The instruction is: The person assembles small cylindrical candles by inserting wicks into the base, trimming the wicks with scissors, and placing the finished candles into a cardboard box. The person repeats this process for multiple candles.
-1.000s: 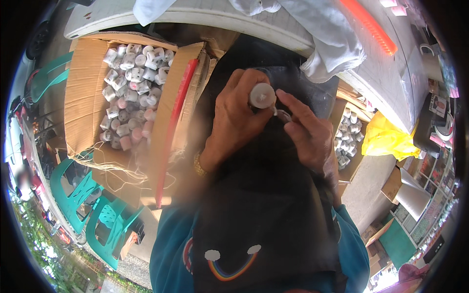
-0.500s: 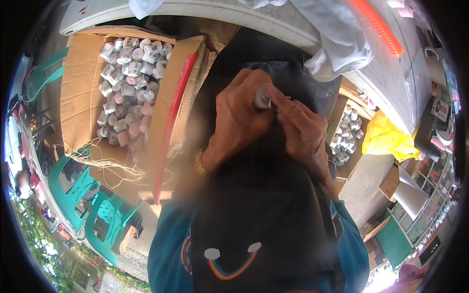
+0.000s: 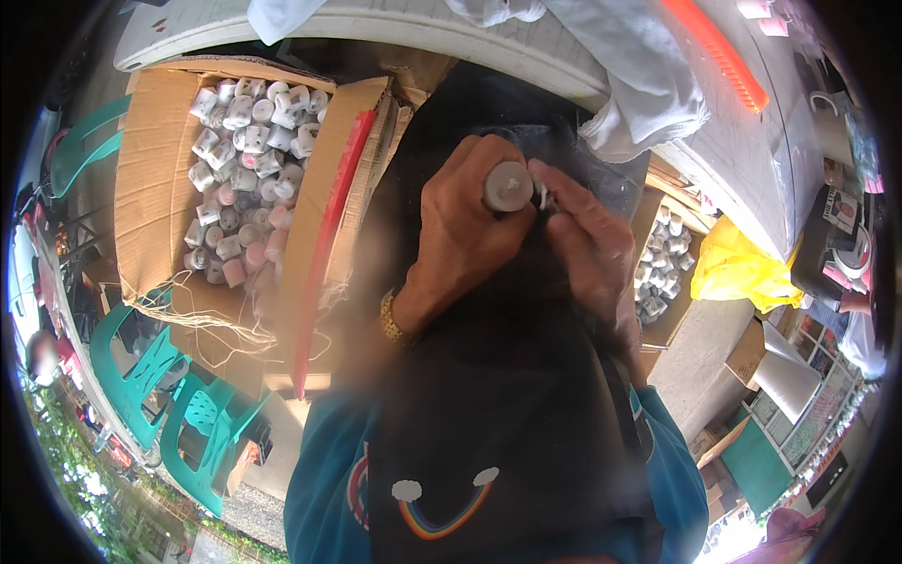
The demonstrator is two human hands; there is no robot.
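Observation:
My left hand (image 3: pixel 467 211) is wrapped round a short whitish candle (image 3: pixel 508 186), its round end facing up, above the black apron (image 3: pixel 489 395) on my lap. Just to the right of the candle, my right hand (image 3: pixel 590 230) has its fingers drawn together. A short white piece of wick string (image 3: pixel 543 195) shows at those fingertips, slightly blurred. The right fingers look apart from the candle's round end.
At left stands an open cardboard box (image 3: pixel 150 188) holding many similar candles (image 3: pixel 249 141), with loose strings (image 3: pixel 202 324) over its near edge. A smaller box (image 3: pixel 669 324) of candles is at right, beside a yellow plastic bag (image 3: pixel 742 268). A white table (image 3: pixel 526 52) carries a white cloth (image 3: pixel 648 103) and an orange strip (image 3: pixel 719 52). Green chairs (image 3: pixel 132 376) stand left.
The right fingers have come off the candle's top and moved slightly right with the white string. The candle's round end now faces up more fully in my left hand.

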